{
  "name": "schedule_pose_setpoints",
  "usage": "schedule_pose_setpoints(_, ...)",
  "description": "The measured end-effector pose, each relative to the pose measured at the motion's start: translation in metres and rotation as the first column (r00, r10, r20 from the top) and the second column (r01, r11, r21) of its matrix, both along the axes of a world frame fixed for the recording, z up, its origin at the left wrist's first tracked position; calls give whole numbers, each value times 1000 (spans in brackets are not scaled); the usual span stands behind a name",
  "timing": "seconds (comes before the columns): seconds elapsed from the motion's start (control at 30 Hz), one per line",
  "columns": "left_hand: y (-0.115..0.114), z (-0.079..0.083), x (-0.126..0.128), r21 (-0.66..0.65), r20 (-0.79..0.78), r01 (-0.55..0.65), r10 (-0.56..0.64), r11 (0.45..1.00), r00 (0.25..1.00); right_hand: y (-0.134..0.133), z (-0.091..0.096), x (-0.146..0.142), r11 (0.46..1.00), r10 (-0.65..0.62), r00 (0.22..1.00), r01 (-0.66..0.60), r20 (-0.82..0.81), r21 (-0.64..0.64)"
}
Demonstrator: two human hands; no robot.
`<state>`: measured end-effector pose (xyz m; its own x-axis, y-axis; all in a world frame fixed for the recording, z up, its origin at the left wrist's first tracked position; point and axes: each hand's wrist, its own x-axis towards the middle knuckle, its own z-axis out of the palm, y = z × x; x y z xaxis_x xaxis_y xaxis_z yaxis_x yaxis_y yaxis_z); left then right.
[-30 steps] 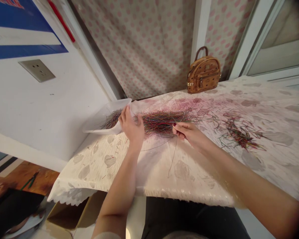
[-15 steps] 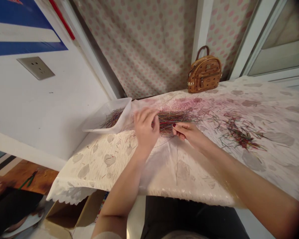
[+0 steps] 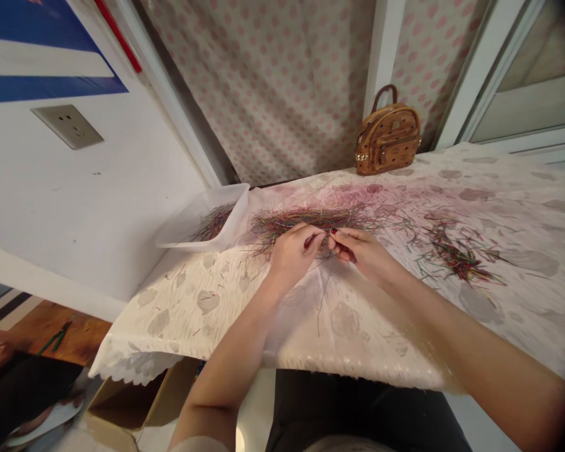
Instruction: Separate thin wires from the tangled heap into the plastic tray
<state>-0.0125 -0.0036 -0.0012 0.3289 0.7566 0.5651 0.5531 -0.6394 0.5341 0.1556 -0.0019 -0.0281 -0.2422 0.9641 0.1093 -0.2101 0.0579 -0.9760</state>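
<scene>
So, where are the hands right now?

Right at the near edge of the long heap of thin coloured wires (image 3: 306,220), which lies on the leaf-print tablecloth (image 3: 207,326); the left hand (image 3: 292,254) and the right hand (image 3: 360,251) are just beside each other there.

Open or closed?

Closed, both of them; the left fingers (image 3: 306,240) curl down over the strands, and the right fingers (image 3: 343,242) pinch some against the thumb (at this blur, I can't count how many strands are caught).

Are there other wires?

Yes; a smaller bundle of wires (image 3: 211,223) lies inside a clear plastic tray (image 3: 230,220) at the heap's left end, and a scattered pile of short wires (image 3: 459,262) lies well to the right of the hands; a few loose strands (image 3: 320,307) trail across the cloth below them.

And around the table?

A tan studded mini backpack (image 3: 388,141) stands at the far end, against a polka-dot curtain (image 3: 273,94); a wall socket (image 3: 68,125) is set in the white wall on the left, and a cardboard box (image 3: 122,402) sits below the table's near corner.
</scene>
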Motion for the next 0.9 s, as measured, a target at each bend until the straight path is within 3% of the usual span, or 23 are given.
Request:
schedule_pose_setpoints(0.2,-1,-4,0,-72,25,2,0,997,1000,-1,-1,0,1000,-5,1000,4,4,29)
schedule_pose_setpoints(0.3,1,-7,2,-155,128,-14,34,988,991,-2,1,-1,1000,-4,999,3,-43,-5)
schedule_pose_setpoints(0.43,4,-8,7,-273,422,26,96,962,902,-2,0,0,998,-9,995,3,-98,-57)
schedule_pose_setpoints(0.53,3,-6,10,-374,556,99,138,922,819,-1,-4,-3,995,68,995,-74,-70,-74)
schedule_pose_setpoints(0.73,-4,-5,15,-471,690,265,163,842,706,-8,-9,-16,985,171,984,-169,57,-27)
schedule_pose_setpoints(0.9,-8,-5,19,-500,710,344,149,795,688,-7,-11,-20,984,165,973,-173,164,35)
